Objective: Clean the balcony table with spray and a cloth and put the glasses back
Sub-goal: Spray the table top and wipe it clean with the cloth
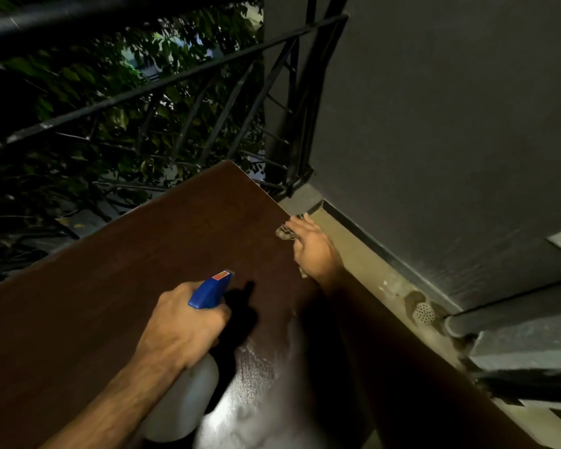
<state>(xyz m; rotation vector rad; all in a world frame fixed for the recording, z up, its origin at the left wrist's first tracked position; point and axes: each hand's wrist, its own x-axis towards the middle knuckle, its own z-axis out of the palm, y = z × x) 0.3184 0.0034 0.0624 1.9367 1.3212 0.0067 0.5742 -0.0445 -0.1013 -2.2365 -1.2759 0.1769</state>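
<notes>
Closest to you, your left forearm comes up from the bottom edge, and your left hand (185, 322) is clamped around the neck of the spray bottle (182, 403). The bottle's white body lies tilted along under your wrist, low over the surface (94, 303), and its blue trigger head (209, 291) points up and away from you toward the far right corner. You cannot see your fingers on the trigger side; only the knuckles and thumb side show.

Just right of the bottle, a wet sheen (256, 384) shines on the dark brown top.

Your right arm stretches out along the right edge of the surface, partly in shadow. Your right hand (313, 246) lies palm down at that edge, near the far corner, fingers closed over the cloth (285, 233), which shows as a crumpled, pale patch poking out from under your fingertips and pressed against the rim.

Beyond the surface stand the black railing (175, 82) with leaves behind it and a grey wall (434, 124) on the right.
</notes>
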